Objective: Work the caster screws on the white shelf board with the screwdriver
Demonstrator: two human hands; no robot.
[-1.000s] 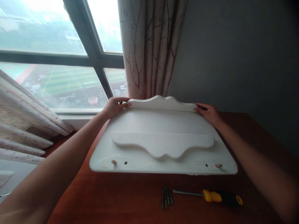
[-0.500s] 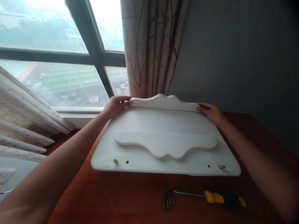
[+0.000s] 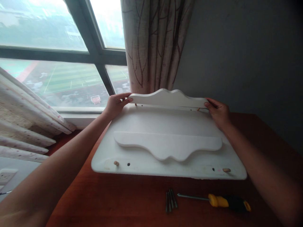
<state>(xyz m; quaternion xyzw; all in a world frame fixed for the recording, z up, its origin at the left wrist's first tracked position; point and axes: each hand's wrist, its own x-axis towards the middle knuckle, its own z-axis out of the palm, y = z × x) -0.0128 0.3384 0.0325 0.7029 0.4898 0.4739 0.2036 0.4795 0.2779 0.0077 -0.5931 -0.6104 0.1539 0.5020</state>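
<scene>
Between my two hands is a white scalloped board (image 3: 165,98), held upright just above the far edge of a larger white panel (image 3: 165,121). My left hand (image 3: 115,103) pinches its left end, and my right hand (image 3: 218,110) pinches the right end. Under the board, a thin gap shows wooden dowels and small holes in the panel. A second scalloped board (image 3: 168,145) lies flat on the panel, its wavy side toward me. Along the near edge, a left dowel (image 3: 116,163) and a right dowel (image 3: 226,170) stick up, each beside a dark hole.
On the reddish-brown table (image 3: 113,198) in front of the panel lie several screws (image 3: 170,200) and a yellow-and-black screwdriver (image 3: 217,201). A window (image 3: 71,78) and a patterned curtain (image 3: 156,44) stand behind, with a grey wall (image 3: 236,56) at right.
Both hands have raised the scalloped board off the panel's far edge, so dowels and holes now show beneath it. The second board, screws and screwdriver stay in place.
</scene>
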